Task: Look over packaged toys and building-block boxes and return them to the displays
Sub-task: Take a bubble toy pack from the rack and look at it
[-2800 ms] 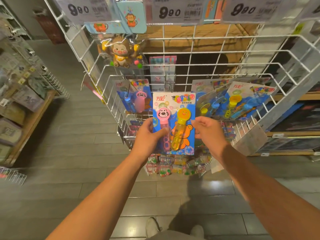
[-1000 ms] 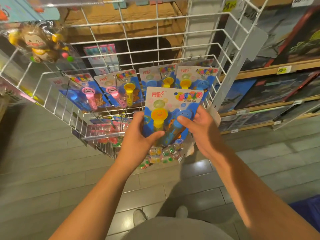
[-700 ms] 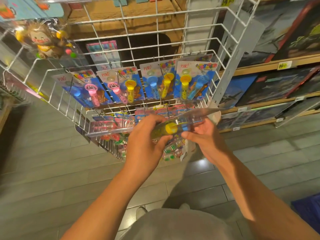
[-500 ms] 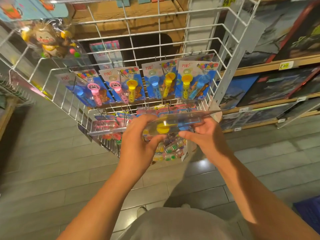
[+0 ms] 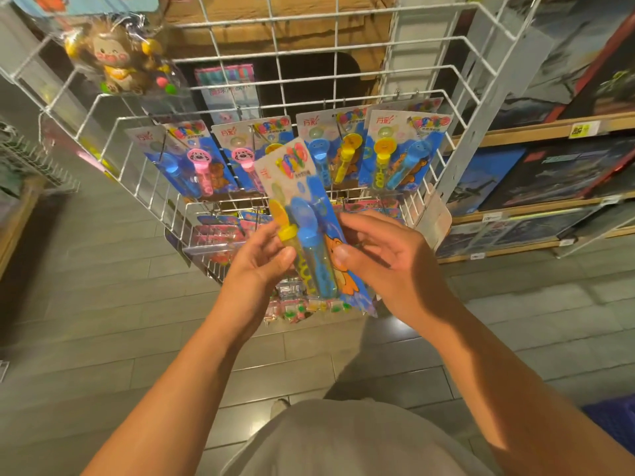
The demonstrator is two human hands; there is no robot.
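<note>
Both bare forearms reach forward from the bottom corners and converge near the middle. The left hand (image 5: 261,259) is palm-up, its fingers curled behind the left edge of a toy pack (image 5: 309,231) and its thumb pressed on the front. The right hand (image 5: 381,255) is at the pack's right edge, back of the hand toward the camera, thumb tip against the front and fingers loosely bent and spread behind it.
</note>
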